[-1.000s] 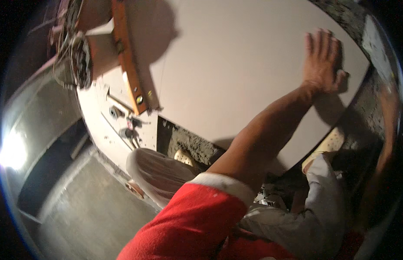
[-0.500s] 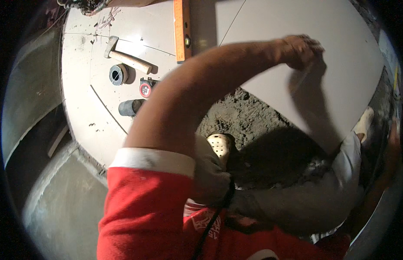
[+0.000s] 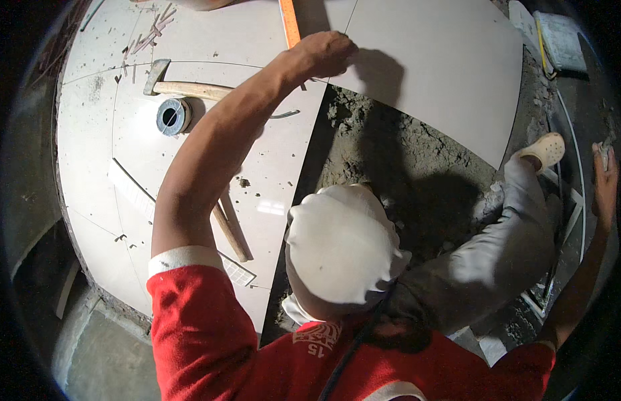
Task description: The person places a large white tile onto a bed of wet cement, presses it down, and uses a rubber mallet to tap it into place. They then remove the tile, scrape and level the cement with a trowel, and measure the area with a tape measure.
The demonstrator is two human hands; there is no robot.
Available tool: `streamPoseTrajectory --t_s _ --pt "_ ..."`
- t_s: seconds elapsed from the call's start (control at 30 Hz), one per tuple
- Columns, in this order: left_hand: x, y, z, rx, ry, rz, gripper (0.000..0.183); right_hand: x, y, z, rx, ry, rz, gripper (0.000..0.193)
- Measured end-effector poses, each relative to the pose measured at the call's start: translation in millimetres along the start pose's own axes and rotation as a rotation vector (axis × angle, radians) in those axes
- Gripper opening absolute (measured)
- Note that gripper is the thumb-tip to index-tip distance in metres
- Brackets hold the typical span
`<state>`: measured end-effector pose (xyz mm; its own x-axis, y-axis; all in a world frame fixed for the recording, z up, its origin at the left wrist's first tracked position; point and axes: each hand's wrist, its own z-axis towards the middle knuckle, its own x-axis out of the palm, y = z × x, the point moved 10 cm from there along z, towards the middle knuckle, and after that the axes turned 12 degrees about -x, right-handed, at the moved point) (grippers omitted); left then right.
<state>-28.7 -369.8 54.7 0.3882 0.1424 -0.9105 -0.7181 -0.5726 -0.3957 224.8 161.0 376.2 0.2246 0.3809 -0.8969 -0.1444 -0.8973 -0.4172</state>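
Note:
My left hand point(image 3: 329, 53) is closed over the near left corner of a large pale tile point(image 3: 437, 73), just beside the end of an orange spirit level point(image 3: 289, 23). Its fingers point away and down, so whatever they may hold is hidden. Out at the far right, my right hand point(image 3: 605, 179) has its fingers raised around a small greyish lump point(image 3: 604, 155) whose kind I cannot make out. Between my legs, rough wet mortar point(image 3: 417, 147) fills the gap bordered by the laid tiles. My bent knee point(image 3: 344, 247) covers its near left part.
On the left tiles point(image 3: 136, 227) lie a hammer point(image 3: 180, 88), a wire spool point(image 3: 173, 117) and a wooden handle point(image 3: 229, 230) partly behind my arm. Several thin strips point(image 3: 153, 33) lie farther off. My clog point(image 3: 549, 148) rests past the mortar, near a pale container point(image 3: 559, 41).
My left hand has moved left, from above the large tile to its corner by the level. The view has shifted, and my right hand shows more fully. The tape measure is no longer visible.

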Motion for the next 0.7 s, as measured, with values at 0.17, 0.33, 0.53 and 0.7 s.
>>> streamPoseTrajectory --t_s 0.17,0.33,0.53,0.7 --pt "16.0 16.3 -9.4 -0.179 0.091 -0.166 0.024 -3.6 35.9 2.1 0.086 0.073 0.125 0.059" --pt "21.1 20.7 -7.7 -0.238 0.176 -0.430 0.023 32.1 107.6 6.0 0.111 0.228 0.489 0.062" --pt "-15.0 -13.3 -32.4 -0.157 -0.190 -0.052 0.026 90.1 234.3 -15.5 -0.320 0.361 0.432 0.059" --pt "28.3 -50.1 -84.4 -0.408 -0.065 -0.308 0.018 136.5 270.7 -42.4 -0.367 0.246 0.878 0.060"
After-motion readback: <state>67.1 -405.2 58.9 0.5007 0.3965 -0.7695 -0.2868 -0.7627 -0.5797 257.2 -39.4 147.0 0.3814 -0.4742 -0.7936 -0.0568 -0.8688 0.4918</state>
